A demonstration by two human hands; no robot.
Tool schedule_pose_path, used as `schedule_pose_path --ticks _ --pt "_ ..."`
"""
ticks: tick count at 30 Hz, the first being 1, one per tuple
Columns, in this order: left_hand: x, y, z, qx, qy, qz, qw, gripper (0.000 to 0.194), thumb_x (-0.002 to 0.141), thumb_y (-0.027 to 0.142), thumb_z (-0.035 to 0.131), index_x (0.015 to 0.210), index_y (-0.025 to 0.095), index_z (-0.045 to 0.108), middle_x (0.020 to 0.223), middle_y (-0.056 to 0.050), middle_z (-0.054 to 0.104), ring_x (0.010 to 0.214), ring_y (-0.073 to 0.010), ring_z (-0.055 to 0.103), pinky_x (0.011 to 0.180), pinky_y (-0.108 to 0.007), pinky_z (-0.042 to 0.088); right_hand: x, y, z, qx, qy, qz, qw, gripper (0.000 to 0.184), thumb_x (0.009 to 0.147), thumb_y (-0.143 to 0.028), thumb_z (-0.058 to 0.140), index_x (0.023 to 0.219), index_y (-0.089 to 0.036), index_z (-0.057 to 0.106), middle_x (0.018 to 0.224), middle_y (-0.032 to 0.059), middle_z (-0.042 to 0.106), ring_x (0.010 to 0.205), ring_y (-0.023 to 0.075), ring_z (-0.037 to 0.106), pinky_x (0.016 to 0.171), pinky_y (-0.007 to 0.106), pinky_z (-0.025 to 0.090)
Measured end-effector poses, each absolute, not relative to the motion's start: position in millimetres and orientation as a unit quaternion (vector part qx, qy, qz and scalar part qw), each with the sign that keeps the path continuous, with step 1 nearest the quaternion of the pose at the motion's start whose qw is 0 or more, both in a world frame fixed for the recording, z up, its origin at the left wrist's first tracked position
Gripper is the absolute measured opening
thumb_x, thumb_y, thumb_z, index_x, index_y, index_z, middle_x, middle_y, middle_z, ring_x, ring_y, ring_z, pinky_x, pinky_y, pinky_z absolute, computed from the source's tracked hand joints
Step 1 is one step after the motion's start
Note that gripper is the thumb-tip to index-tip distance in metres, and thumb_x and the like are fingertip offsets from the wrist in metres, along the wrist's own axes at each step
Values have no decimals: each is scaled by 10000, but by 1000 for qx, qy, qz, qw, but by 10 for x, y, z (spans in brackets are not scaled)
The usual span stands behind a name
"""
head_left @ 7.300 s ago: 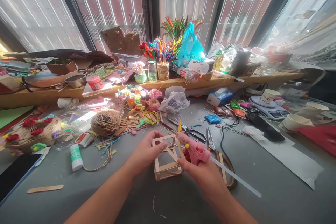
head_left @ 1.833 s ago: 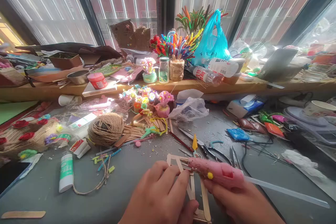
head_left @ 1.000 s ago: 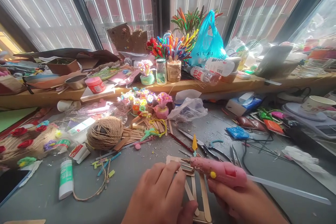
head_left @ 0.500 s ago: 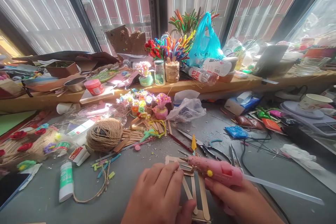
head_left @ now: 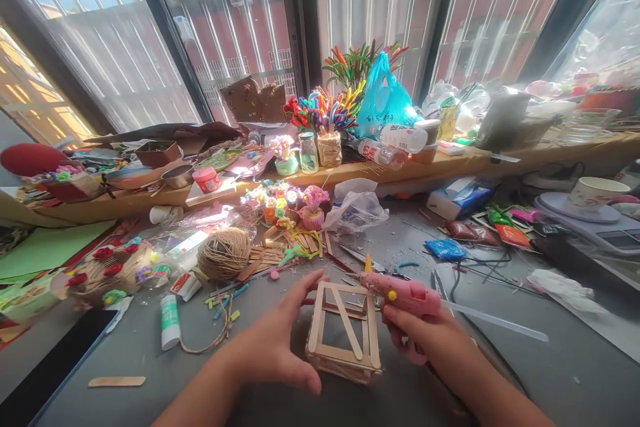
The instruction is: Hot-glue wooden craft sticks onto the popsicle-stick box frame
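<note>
Left of the left hand, a glue stick and a dark-screened device are seen; a twine ball is set beyond. Past the right hand, a blue packet is laid, and farther right a paper cup is borne by a scale.

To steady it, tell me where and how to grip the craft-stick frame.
I'd pinch the craft-stick frame along its left-edge stick, left hand coming from the left, thumb at the near corner, fingers at the far. That stick runs straight between both corners, while the right hand and its hot glue gun crowd the right.
</note>
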State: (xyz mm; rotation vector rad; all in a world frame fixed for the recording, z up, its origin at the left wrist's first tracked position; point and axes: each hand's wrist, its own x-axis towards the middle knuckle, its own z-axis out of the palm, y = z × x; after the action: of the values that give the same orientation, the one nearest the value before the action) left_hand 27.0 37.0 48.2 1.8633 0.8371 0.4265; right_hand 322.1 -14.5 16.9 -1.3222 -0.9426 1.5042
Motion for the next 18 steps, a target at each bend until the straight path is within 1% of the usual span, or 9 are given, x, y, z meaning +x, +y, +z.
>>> schedule_pose_path --ticks 2,4,6,8,10,12,15,17,18 --pt "265 347 388 746 332 202 540 1464 603 823 885 1726 243 146 1752 -240 286 1577 -430 387 1298 -587 311 3225 -135 159 -518 -391 605 461 721 826 -528 836 1469 -233 701 592 -12 660 549 151 571 458 218 293" --pt "289 294 382 731 337 209 555 1437 638 761 915 1729 241 137 1752 -236 295 1596 -418 355 1307 -581 291 3217 -125 141 -496 -398 606 477 691 802 -534 860 1410 -226 744 646 11 705 590 173 618 476 235 351" --pt "339 225 439 723 349 203 561 1405 672 655 956 1733 251 128 1743 -221 330 1605 -401 341 1310 -568 292 3201 -114 119 -467 -406 608 497 700 772 -529 887 1389 -228 752 725 26 740 648 198 657 540 274 448" --pt "399 153 508 719 368 197 555 1356 715 530 969 1736 267 118 1745 -203 339 1602 -388 350 1300 -553 322 3186 -101 102 -442 -421 607 508 734 761 -507 901 1423 -243 724 812 31 759 720 221 687 621 317 515" --pt "446 92 542 720 387 200 540 1288 756 416 952 1736 282 127 1755 -188 326 1587 -378 379 1283 -537 361 3178 -93 97 -434 -433 606 507 754 774 -477 899 1465 -265 686 874 28 763 769 236 712 653 330 529" --pt "464 52 531 719 396 210 531 1249 772 349 940 1732 287 145 1752 -184 334 1577 -370 398 1271 -525 381 3179 -92 105 -432 -429 612 505 760 779 -443 902 1484 -280 669 902 21 758 775 241 726 654 330 532" --pt "463 36 489 704 380 227 555 1285 734 374 971 1725 272 159 1751 -192 332 1589 -370 378 1273 -520 372 3185 -101 125 -426 -416 615 517 770 768 -420 916 1485 -283 671 891 0 729 752 220 715 704 349 565" --pt "501 46 497 671 366 248 595 1253 726 475 964 1704 253 214 1753 -193 325 1590 -373 375 1261 -508 383 3181 -108 126 -421 -417 612 523 784 761 -437 921 1487 -277 671 895 -1 724 755 216 711 745 362 579" --pt "543 55 518 646 370 260 615 1188 743 531 938 1680 242 267 1737 -191 359 1575 -371 401 1246 -494 400 3175 -109 120 -419 -419 611 525 794 755 -449 925 1486 -274 672 898 2 727 755 219 712 752 368 580"
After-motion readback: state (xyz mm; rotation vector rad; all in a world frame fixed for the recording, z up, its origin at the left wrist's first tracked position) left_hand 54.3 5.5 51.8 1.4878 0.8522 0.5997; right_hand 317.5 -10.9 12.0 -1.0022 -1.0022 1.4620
